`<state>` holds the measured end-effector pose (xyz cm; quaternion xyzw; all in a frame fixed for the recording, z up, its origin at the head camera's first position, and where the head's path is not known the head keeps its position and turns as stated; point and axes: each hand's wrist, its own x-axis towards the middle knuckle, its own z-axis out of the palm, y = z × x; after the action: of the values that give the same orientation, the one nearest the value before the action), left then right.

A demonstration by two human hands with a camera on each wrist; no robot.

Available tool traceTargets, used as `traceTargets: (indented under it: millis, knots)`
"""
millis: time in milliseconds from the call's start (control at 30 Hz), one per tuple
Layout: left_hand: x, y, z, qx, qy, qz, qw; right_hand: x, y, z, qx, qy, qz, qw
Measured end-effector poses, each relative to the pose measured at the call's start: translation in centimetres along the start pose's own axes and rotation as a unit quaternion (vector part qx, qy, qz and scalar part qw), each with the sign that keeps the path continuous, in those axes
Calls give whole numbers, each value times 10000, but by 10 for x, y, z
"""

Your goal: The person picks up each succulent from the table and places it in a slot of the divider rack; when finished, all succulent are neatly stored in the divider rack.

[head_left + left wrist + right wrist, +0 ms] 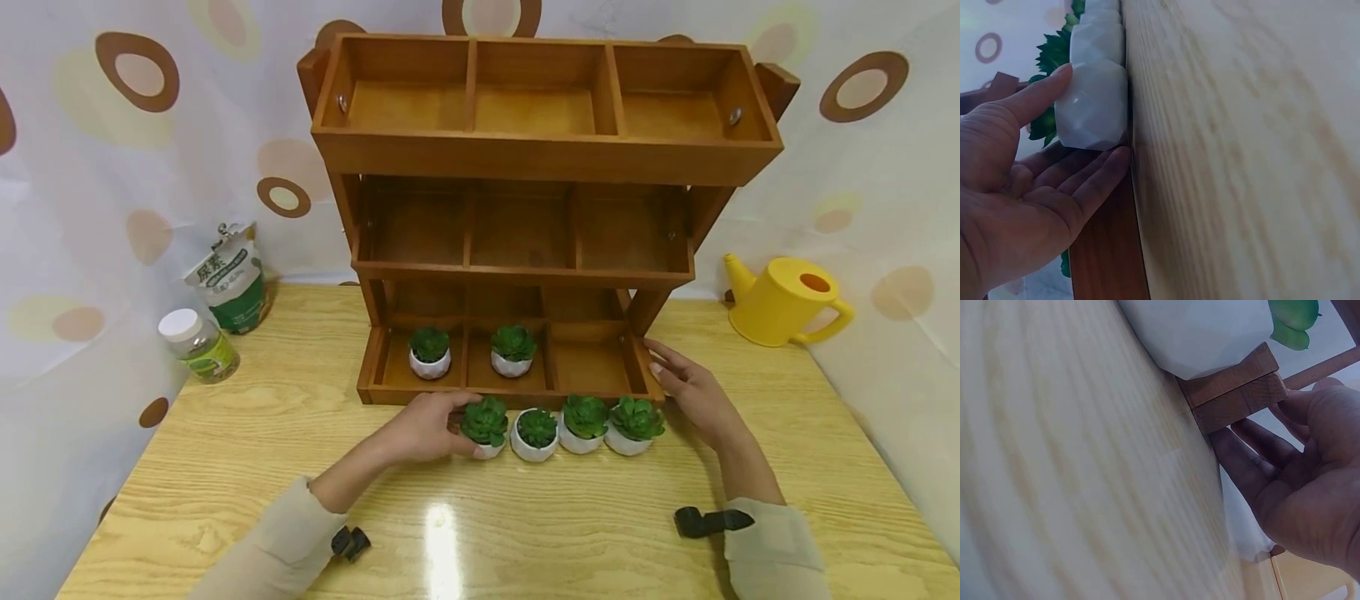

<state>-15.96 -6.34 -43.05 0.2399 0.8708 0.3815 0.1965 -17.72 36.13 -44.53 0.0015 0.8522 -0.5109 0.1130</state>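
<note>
My left hand [431, 427] has its thumb and fingers around the leftmost potted succulent [486, 422], a green rosette in a white faceted pot. In the left wrist view the thumb lies against that pot [1094, 106], with fingertips low beside it near the tabletop. Three more potted succulents [535, 435] continue the row to the right, before the wooden shelf's front edge. My right hand [697, 396] touches the right end of the bottom tier of the three-tier wooden shelf [547, 158]; in the right wrist view its fingers lie along the shelf corner [1241, 403].
Two potted succulents stand in the bottom tier's left [430, 353] and middle [513, 351] compartments. A yellow watering can [783, 304] is at the back right. At the back left are a white-capped jar [201, 346] and a green-and-white pouch [234, 283].
</note>
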Motion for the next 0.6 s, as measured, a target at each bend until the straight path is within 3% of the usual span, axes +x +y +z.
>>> traceTargets:
  millis: [600]
  knots:
    - [-15, 13, -24, -266, 745, -173, 9967, -1, -1, 1, 46, 23, 82, 10000]
